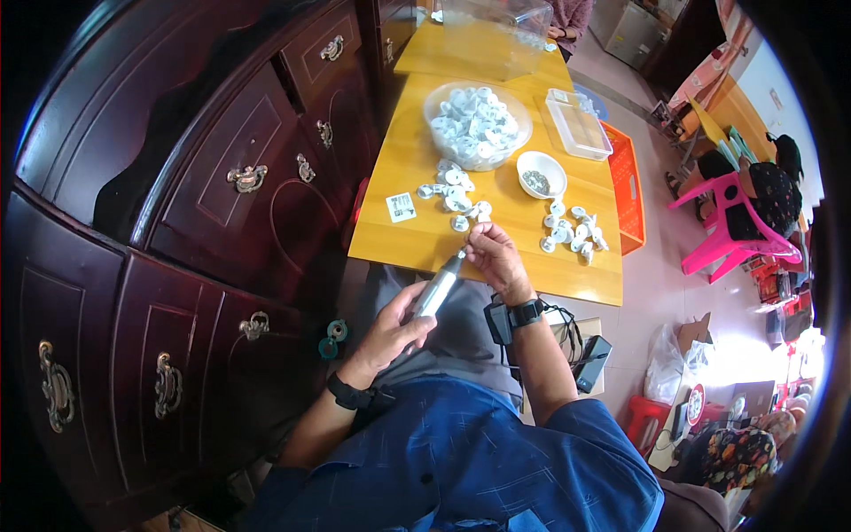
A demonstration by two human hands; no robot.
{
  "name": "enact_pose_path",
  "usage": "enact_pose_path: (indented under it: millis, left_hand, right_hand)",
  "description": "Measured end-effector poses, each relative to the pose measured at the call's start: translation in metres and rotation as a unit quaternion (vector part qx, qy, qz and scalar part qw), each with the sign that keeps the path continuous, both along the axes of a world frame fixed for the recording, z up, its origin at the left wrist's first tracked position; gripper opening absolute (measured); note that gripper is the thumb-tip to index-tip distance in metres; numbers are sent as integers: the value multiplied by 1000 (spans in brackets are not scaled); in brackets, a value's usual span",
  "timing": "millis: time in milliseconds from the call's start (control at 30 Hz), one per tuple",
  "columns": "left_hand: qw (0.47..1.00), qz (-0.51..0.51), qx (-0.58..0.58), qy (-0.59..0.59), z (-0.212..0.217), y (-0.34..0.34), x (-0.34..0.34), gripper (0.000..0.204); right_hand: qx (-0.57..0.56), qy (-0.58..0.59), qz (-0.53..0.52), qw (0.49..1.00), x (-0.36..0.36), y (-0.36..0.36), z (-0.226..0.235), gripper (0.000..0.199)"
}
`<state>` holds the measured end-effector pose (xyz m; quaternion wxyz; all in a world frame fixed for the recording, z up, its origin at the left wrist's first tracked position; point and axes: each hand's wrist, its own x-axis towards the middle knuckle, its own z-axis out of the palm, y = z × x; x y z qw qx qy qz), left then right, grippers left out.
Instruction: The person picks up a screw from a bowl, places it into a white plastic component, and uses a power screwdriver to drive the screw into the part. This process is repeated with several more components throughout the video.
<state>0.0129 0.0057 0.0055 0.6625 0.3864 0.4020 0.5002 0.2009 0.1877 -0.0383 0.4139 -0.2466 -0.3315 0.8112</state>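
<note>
My left hand (390, 330) is wrapped round a silver, pen-shaped electric screwdriver (436, 291) with a dark collar, its tip tilted up and away from me. Right at that tip, my right hand (498, 263) has thumb and fingers pinched together. Whatever lies between them is too small to make out. Just beyond the hands, a loose group of small round white plastic parts (457, 202) lies on the yellow table (399, 244). A second group of white parts (558, 232) is to the right. Behind it stands a white bowl (553, 167) holding small metal pieces.
A large clear bowl (431, 111) heaped with white parts stands farther back. Beside it are a clear lidded box (585, 142) and, at the table's right, an orange crate (626, 191). A printed card (401, 208) lies at left. Dark cabinets (230, 168) line the left side. Another person (572, 18) sits at the far end.
</note>
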Motion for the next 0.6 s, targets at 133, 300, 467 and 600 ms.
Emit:
enact_pose_path:
  millis: [133,300,467,600]
  left_hand:
    - [1000,0,-5,12,2,0,-1,62]
    - [1000,15,-18,20,4,-1,3,58]
    - [936,89,187,284,-14,-1,5,63]
    - [948,72,126,282,-9,-4,7,65]
  right_hand:
    - [2,1,15,1000,2,2,0,4]
    - [5,-17,16,1000,3,1,2,3]
    - [15,-68,20,997,3,0,6,3]
    - [26,-97,16,995,6,-2,7,4]
